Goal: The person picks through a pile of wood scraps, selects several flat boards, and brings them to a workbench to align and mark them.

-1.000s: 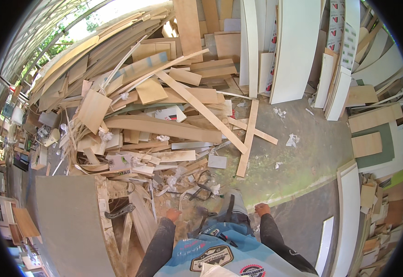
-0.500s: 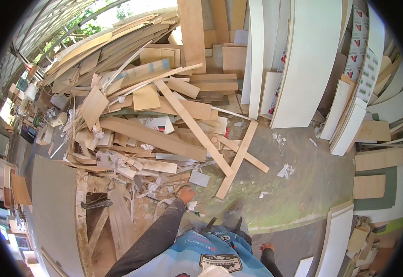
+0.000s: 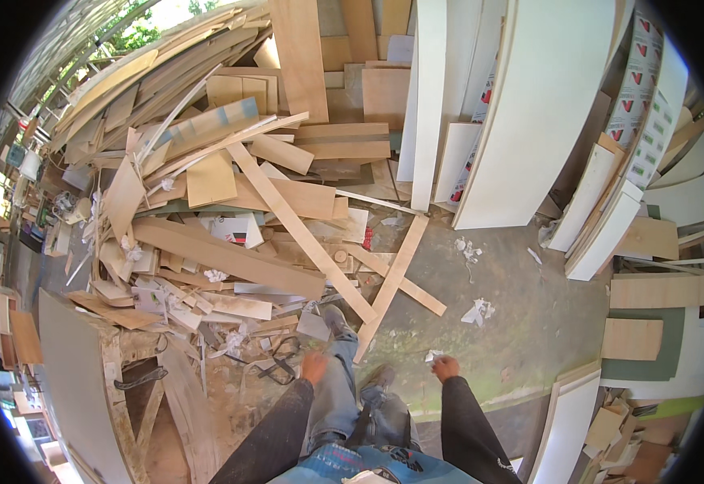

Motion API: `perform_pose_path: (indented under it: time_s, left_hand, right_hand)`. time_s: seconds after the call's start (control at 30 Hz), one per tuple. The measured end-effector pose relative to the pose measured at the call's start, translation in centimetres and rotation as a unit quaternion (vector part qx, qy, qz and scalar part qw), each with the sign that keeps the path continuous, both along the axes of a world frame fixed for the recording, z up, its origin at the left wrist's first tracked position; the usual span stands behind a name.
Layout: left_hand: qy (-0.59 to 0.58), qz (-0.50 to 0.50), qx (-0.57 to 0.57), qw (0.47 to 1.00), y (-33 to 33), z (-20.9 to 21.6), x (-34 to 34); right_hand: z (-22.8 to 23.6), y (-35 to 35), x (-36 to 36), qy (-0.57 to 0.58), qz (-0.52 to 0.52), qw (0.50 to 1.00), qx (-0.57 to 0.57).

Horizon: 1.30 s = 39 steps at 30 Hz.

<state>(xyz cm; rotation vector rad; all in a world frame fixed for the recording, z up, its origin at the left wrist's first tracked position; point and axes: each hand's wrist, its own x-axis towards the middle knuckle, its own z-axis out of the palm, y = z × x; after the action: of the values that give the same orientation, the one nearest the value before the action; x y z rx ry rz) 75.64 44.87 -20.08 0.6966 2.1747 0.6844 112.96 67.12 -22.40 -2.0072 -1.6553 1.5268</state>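
Both hands, left (image 3: 314, 367) and right (image 3: 446, 368), hang empty and loosely curled by the long pale wooden plank (image 3: 390, 284); 0.5 s ago only left showed.

Both hands are motion-blurred, so can't tell if the left hand (image 3: 314, 367) or right hand (image 3: 446, 368) is curled or holding anything. Legs cover part of the floor (image 3: 529, 323) below them. The scrap pile (image 3: 231, 234) buries its lower boards, and its far left smears out at the fisheye rim. White panels (image 3: 521, 121) get cut off at the top. Paper bits (image 3: 478, 310) are too small to make out.
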Motion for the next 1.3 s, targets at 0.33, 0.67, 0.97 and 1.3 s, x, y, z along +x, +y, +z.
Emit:
perform_pose_path:
  time_s: [0.33, 0.67, 0.97, 1.3]
  left_hand:
    - [0.114, -0.245, -0.082, 0.959, -11.5, -14.1, -4.3]
    - [-0.335, 0.515, -0.175, 0.769, -12.9, -9.4, -3.2]
    - [-0.339, 0.554, -0.256, 0.716, -14.4, -4.3, 2.4]
    - [-0.239, 0.556, -0.043, 0.795, 2.7, -5.5, 1.5]
  right_hand:
    - [-14.2, 14.3, -36.3, 0.209, 0.127, 0.969, -0.022]
    - [-29.4, 27.5, -60.9, 0.187, -0.139, 0.971, -0.046]
    - [-21.7, 27.5, -62.4, 0.216, -0.056, 0.962, -0.16]
    - [-8.2, 31.9, -36.1, 0.33, -0.139, 0.925, -0.129]
